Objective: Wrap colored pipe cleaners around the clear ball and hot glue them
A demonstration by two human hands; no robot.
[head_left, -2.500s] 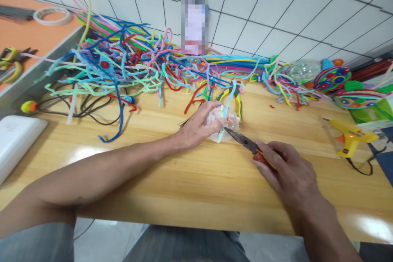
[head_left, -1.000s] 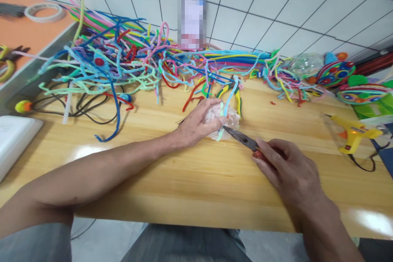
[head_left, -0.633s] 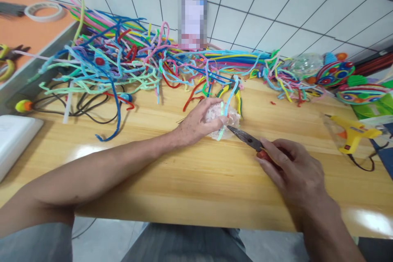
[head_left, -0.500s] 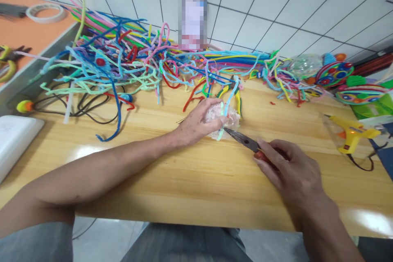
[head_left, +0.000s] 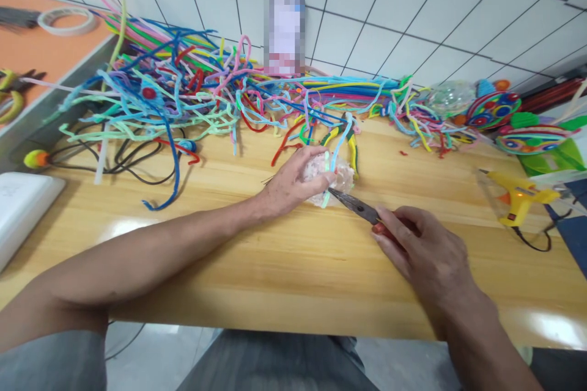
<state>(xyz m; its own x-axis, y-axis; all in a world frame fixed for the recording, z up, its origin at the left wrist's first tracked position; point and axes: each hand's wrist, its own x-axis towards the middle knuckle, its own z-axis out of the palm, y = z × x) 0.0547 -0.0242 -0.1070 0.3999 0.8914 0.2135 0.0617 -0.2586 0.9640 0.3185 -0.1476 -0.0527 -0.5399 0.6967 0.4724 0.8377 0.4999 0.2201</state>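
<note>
My left hand [head_left: 300, 177] is closed around a clear, rounded plastic piece [head_left: 343, 180] with pinkish-white bits, holding it against the wooden table. Pale green and light blue pipe cleaners [head_left: 338, 149] run over and up from this piece. In my right hand [head_left: 426, 250] are needle-nose pliers [head_left: 360, 208] with red handles; the fingers wrap round the grips. The pliers' tips meet the piece beside my left thumb, at the green pipe cleaner. Whether the jaws pinch it I cannot make out. Yellow-and-black handled pliers [head_left: 353, 153] lie just behind the piece.
A tangled heap of coloured pipe cleaners [head_left: 183, 91] stretches along the wall. A yellow glue gun [head_left: 520, 192] stands at the right, near decorated striped ornaments [head_left: 532, 134]. On the left are a white box [head_left: 27, 214], a black cord [head_left: 123, 165] and a tape roll [head_left: 66, 21].
The whole view has shifted slightly, so things sit a little further left. Both hands keep their grips, and the pliers' tips stay at the piece.
</note>
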